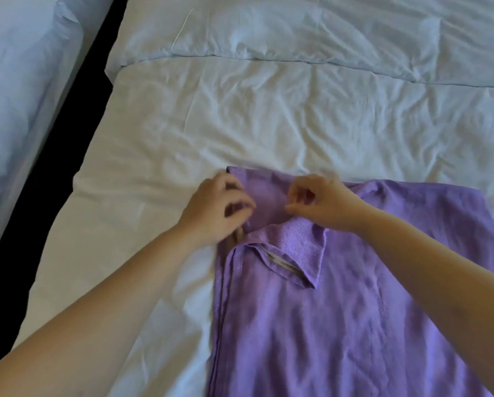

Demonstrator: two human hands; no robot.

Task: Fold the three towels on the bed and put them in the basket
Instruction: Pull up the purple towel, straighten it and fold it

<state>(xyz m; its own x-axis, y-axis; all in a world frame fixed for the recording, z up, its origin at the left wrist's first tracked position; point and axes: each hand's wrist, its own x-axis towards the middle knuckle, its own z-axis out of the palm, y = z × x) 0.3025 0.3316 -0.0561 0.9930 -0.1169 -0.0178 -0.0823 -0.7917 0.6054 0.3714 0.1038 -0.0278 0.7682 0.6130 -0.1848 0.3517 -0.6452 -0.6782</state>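
A purple towel (pixel 340 310) is lying spread on the bed (pixel 268 116), running from the hands down toward the person. It looks thin, light and floppy, so it is likely going to sag wherever it is not held; the corners and hemmed edges seem the best places to take it. At the far left corner a flap is lying turned back and rumpled. The left hand (pixel 217 207) is curling its fingers at the towel's left edge, seemingly pinching it, though blur is making that uncertain. The right hand (pixel 323 202) is hovering half-curled over the far edge, finger and thumb apart, pinching nothing I can see.
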